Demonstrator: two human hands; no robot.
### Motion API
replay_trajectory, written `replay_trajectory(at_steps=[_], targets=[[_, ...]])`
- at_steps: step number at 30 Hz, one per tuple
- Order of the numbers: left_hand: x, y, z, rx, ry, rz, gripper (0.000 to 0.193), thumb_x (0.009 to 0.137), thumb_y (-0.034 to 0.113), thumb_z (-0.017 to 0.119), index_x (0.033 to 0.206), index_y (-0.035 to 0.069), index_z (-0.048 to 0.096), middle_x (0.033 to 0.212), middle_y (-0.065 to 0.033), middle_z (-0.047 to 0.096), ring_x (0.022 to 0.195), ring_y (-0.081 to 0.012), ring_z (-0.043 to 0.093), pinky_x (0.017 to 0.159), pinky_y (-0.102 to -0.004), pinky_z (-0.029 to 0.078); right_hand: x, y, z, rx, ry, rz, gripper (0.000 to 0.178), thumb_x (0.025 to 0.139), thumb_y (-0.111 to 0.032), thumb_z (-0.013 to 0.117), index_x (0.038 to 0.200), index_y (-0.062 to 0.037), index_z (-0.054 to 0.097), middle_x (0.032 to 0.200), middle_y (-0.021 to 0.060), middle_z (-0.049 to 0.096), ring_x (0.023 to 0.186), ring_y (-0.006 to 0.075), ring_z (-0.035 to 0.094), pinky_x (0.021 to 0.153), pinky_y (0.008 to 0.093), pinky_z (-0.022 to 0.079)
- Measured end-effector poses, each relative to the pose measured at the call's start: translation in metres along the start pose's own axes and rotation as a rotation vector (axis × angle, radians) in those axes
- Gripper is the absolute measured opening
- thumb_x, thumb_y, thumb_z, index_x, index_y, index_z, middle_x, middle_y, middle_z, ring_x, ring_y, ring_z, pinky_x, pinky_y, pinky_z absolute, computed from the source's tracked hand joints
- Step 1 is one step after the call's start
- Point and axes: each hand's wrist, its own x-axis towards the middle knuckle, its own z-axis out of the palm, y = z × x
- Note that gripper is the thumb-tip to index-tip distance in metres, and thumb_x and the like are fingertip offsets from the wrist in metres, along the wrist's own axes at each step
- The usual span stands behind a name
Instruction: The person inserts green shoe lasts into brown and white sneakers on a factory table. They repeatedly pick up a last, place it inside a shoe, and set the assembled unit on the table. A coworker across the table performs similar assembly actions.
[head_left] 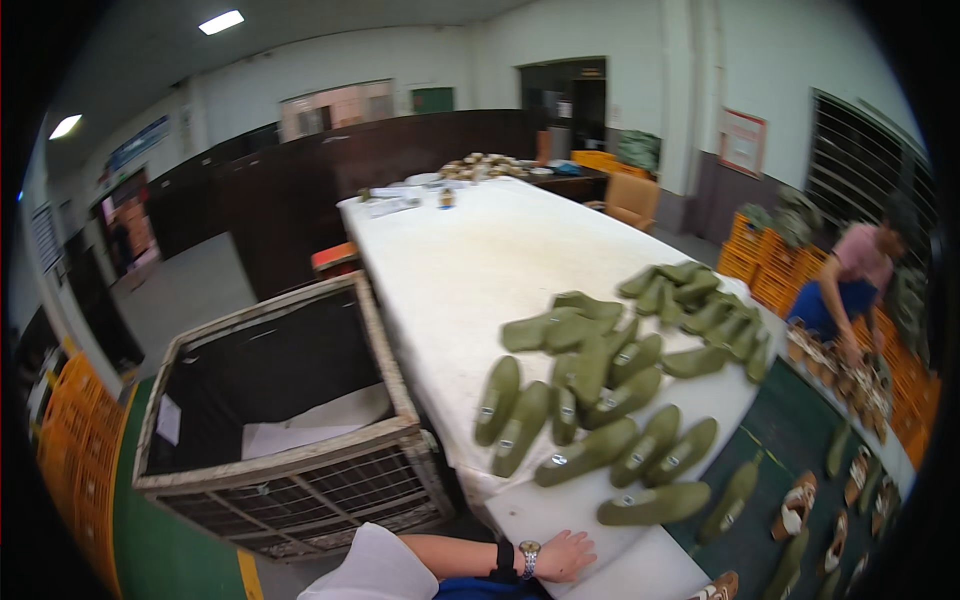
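Observation:
My left hand (565,556) lies flat at the near edge of the white-topped table (450,260), fingers stretched out and holding nothing. A metal watch and a dark band sit on its wrist. Beyond it, many olive-green insoles (655,503) lie spread and partly piled, most with a small pale label at the heel. The nearest insole is a short way from my fingers, not touched. At the lower edge, right of my hand, part of a brown and white shoe (716,588) shows. My right hand is out of the picture.
A wooden-framed crate (400,430) with dark lining and pale sheets stands left of the table. On the right, a green surface (765,490) carries shoes and insoles. Behind it, a person (850,270) bends over shoes beside orange crates (755,250). More orange crates (80,450) stand far left.

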Motion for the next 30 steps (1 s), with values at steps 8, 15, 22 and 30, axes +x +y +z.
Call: replay_trajectory(at_steps=[8,15,22,30], targets=[[-0.010,-0.035,0.077,0.043,0.630,0.204,0.058,0.088,0.049,0.051,0.135,0.016,0.049,0.144,-0.0164,0.041,0.132,-0.0454,0.034,0.101,-0.0673,0.029,0.020,0.026,0.044,0.103,-0.109,-0.347,0.051,0.080,-0.021,0.074,0.118,0.0057,0.054,0.114,0.0257,0.058,0.102,0.0377,0.059,0.089,0.0421,0.049],[-0.008,-0.030,0.074,0.019,0.663,0.201,0.055,0.086,0.048,0.054,0.132,0.018,0.052,0.140,-0.0172,0.044,0.130,-0.0448,0.036,0.100,-0.0662,0.031,0.014,0.049,0.055,0.088,-0.149,-0.370,0.054,0.079,-0.024,0.074,0.119,0.0054,0.052,0.115,0.0275,0.056,0.102,0.0410,0.058,0.088,0.0450,0.049],[-0.012,-0.027,0.070,0.009,0.680,0.203,0.054,0.086,0.047,0.054,0.132,0.017,0.052,0.139,-0.0179,0.044,0.130,-0.0454,0.036,0.100,-0.0667,0.031,0.009,0.052,0.061,0.102,-0.141,-0.350,0.055,0.079,-0.024,0.075,0.119,0.0053,0.053,0.114,0.0273,0.056,0.102,0.0409,0.058,0.088,0.0451,0.049],[-0.013,-0.029,0.074,-0.010,0.682,0.214,0.054,0.088,0.048,0.052,0.132,0.018,0.051,0.140,-0.0177,0.043,0.131,-0.0451,0.035,0.099,-0.0675,0.030,0.012,0.060,0.061,0.111,-0.167,-0.341,0.055,0.078,-0.025,0.076,0.118,0.0051,0.053,0.114,0.0269,0.056,0.101,0.0407,0.057,0.088,0.0453,0.049]])
